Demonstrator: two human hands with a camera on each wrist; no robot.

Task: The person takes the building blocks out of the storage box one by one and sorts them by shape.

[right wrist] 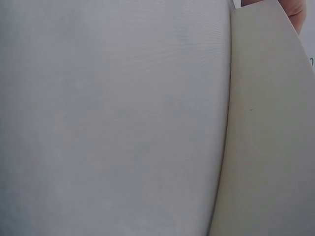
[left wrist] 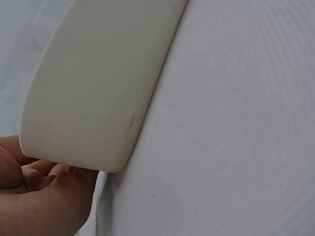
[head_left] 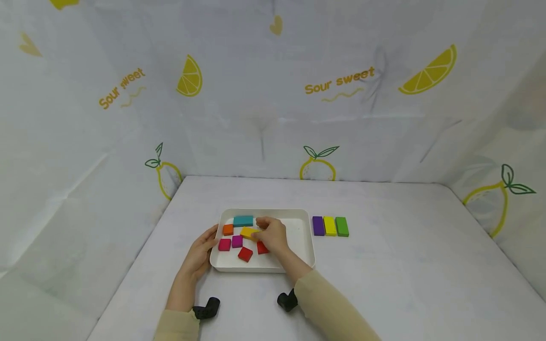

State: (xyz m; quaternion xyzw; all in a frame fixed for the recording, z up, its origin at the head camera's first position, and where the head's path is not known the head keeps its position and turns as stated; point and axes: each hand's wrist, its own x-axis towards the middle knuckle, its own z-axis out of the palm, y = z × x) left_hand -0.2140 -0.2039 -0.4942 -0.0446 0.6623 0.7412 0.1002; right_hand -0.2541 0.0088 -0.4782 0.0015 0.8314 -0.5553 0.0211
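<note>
A shallow white tray (head_left: pixel 298 260) lies on the table with small coloured blocks in its left half. My left hand (head_left: pixel 198 255) grips the tray's left edge; in the left wrist view, its curled fingers (left wrist: pixel 64 196) sit against the tray's outer wall (left wrist: pixel 93 93). Over the tray reaches my right hand (head_left: pixel 273 235), thumb over the right end of a yellow-orange block (head_left: pixel 248 232) and index fingertip behind it, seemingly apart from it. Around that block lie a teal block (head_left: pixel 243 221), an orange one (head_left: pixel 228 229), a magenta-purple one (head_left: pixel 237 241), a pink one (head_left: pixel 224 245) and two red ones (head_left: pixel 245 254).
Just right of the tray, a purple block (head_left: pixel 318 226), a yellow block (head_left: pixel 330 226) and a green block (head_left: pixel 342 227) stand in a side-by-side row on the white table (head_left: pixel 405 265). A white curtain (head_left: pixel 256 94) with lemon prints hangs around the table.
</note>
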